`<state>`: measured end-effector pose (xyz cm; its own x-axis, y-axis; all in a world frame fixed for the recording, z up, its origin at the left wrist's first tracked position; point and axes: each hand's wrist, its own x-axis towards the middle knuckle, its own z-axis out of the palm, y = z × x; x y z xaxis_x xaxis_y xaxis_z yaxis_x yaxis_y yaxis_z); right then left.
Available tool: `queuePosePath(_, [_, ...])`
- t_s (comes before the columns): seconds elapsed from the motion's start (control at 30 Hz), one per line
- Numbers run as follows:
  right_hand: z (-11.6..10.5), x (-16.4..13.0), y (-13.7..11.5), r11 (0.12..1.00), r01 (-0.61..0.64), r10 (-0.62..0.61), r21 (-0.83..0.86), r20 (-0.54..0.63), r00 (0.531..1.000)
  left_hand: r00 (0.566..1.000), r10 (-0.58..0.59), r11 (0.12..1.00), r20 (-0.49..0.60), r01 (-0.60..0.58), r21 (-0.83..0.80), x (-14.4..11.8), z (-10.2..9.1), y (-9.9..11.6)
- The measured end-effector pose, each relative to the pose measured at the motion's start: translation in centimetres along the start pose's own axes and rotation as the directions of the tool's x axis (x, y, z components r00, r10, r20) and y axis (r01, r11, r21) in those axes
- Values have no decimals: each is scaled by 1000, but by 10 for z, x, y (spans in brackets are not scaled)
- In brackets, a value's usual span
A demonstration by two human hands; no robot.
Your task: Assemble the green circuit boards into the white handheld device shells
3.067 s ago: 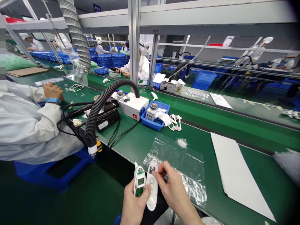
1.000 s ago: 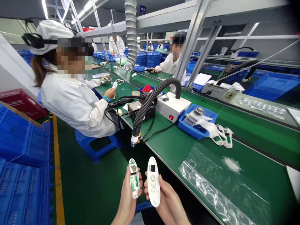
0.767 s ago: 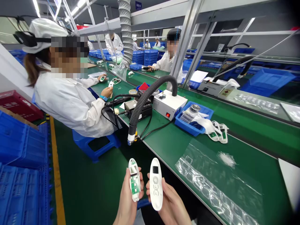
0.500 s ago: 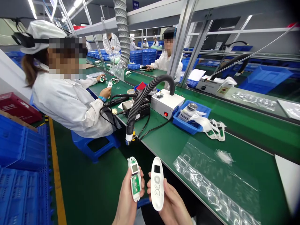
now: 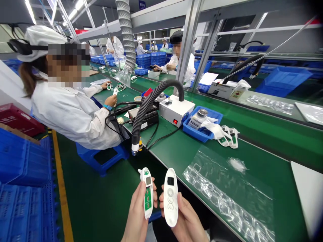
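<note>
Left hand [image 5: 138, 215]: gripping a white half-shell [image 5: 147, 192] with a green board and a small screen showing, holding it upright, fingers wrapping its left edge.

Right hand [image 5: 185, 220]: gripping a white cover [image 5: 171, 196] with a dark window and round button outlines, holding it upright, palm lying behind it.

Both parts are standing side by side, just apart, low in the view, off the near edge of the green desk [image 5: 176, 151].

A clear bag [image 5: 227, 188] is lying on the desk right of the hands. A black hose [image 5: 145, 111] is hanging over the edge beyond them. A blue tray [image 5: 202, 134] is sitting farther back. A co-worker in white [image 5: 73, 114] is sitting at left.
</note>
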<state>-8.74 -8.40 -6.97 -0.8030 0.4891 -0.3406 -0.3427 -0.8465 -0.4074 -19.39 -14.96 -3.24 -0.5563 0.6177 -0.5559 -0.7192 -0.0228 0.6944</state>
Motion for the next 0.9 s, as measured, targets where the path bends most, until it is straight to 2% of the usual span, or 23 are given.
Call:
queuePosePath(0.1, [-4,-2,-2,997,18,-18,-79,-2,1000,999,29,999,-19,-29,35,-2,4,-1])
queuePosePath(0.17, [-7,-3,-2,982,53,-55,-182,-3,999,998,63,996,4,-63,66,-3,6,-2])
queuePosePath(0.27, [-10,-4,-3,927,153,-157,-342,18,988,990,97,982,101,-112,153,-3,10,-5])
queuePosePath(0.37, [-11,-4,-6,876,218,-231,-430,23,973,965,137,945,222,-195,261,-3,15,-10])
queuePosePath(0.47, [-8,-6,-11,865,205,-250,-459,-39,968,945,154,915,288,-247,319,-1,20,-18])
queuePosePath(0.6, [-4,-11,-17,873,194,-267,-447,-106,958,953,138,917,271,-226,327,2,25,-31])
queuePosePath(0.77, [-8,-19,-19,872,251,-338,-421,-145,930,955,123,916,271,-214,339,1,33,-42])
queuePosePath(0.9, [-12,-24,-22,840,252,-350,-481,-125,928,936,110,892,335,-242,381,-1,41,-44])
